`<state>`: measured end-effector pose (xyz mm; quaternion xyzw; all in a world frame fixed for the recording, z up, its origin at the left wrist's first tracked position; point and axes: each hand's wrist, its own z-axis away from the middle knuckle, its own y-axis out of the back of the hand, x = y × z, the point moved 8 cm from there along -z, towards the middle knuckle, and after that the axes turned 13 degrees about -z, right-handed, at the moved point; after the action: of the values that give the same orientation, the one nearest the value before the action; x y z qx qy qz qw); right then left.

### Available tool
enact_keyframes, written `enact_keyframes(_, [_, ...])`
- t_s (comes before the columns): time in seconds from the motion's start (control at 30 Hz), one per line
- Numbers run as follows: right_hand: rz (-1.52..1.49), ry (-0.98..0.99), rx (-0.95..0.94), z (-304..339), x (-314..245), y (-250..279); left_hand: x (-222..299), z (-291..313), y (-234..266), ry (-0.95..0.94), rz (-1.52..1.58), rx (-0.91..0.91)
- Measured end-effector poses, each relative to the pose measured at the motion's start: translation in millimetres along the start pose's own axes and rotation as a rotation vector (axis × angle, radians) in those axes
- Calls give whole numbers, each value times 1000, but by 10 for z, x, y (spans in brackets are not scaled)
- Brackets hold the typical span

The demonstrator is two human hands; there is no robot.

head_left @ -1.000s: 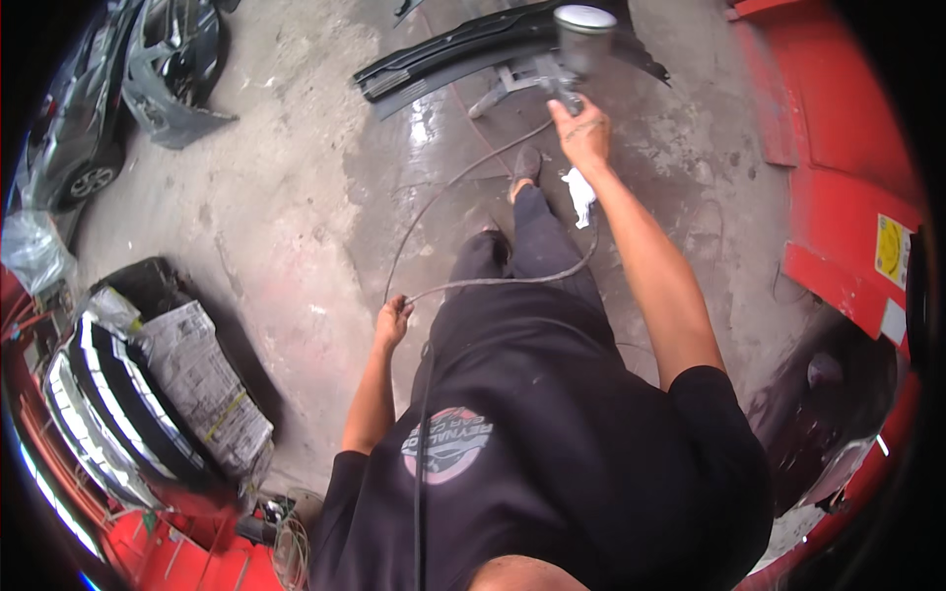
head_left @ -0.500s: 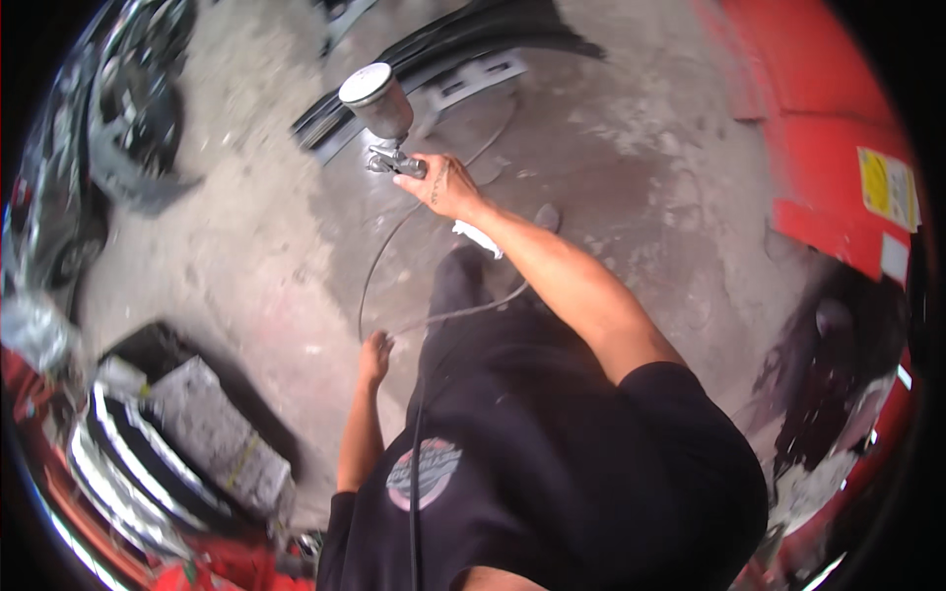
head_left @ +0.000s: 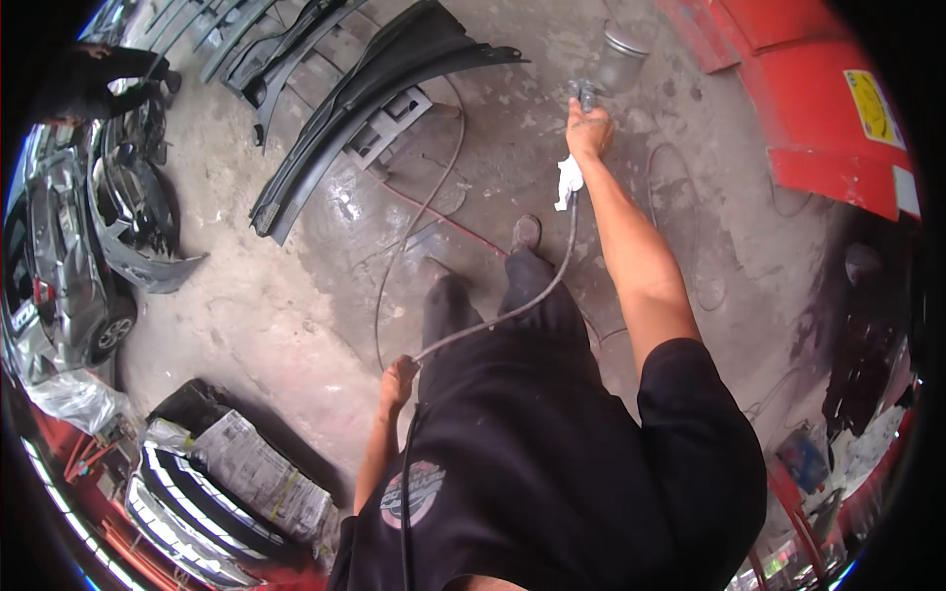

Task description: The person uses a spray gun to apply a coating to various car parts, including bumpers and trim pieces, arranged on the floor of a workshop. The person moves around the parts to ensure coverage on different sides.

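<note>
Stretched out ahead and to the right, my right hand (head_left: 589, 133) is wrapped round the handle of a spray gun (head_left: 583, 94). A round metal cup (head_left: 623, 61) with a lid sits on top of the gun. White cloth or paper (head_left: 569, 182) hangs just below that hand. From the gun a dark air hose (head_left: 537, 298) curves back across my legs to my left hand (head_left: 398, 378), closed round it near my left hip. A long black plastic car panel (head_left: 384, 84) lies ahead on a grey support, left of the gun and apart from it.
More black panels (head_left: 286, 49) and a rack stand at the far left. Car bumpers (head_left: 143, 236) and a damaged car (head_left: 69, 276) line the left, with another person's leg (head_left: 133, 64) beyond. Red bodywork (head_left: 808, 89) is at right. A wrapped bumper (head_left: 217, 483) lies nearer left. Hoses trail on the floor.
My right hand has swung the spray gun to the right, away from the black panel. The view has shifted too, showing more panels and the person's leg. My left hand still grips the hose.
</note>
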<state>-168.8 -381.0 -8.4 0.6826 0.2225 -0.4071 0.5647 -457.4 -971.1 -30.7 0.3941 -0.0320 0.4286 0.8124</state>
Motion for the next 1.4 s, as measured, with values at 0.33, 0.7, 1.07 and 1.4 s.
enact_keyframes(0.33, [-481, -223, -772, -248, 80, -200, 411, -230, -103, -5, -20, 119])
enact_keyframes(0.7, [-400, 45, -677, -1652, -960, 466, 346, -1053, -452, 274, -58, -89])
enact_keyframes(1.07, [-651, 190, -898, -3259, -2885, 49, 1592, -2353, -1251, 496, 297, -490])
enact_keyframes(1.4, [-586, 211, -1034, -5123, -3675, -668, 3743, -3000, -1147, 379, 825, -530])
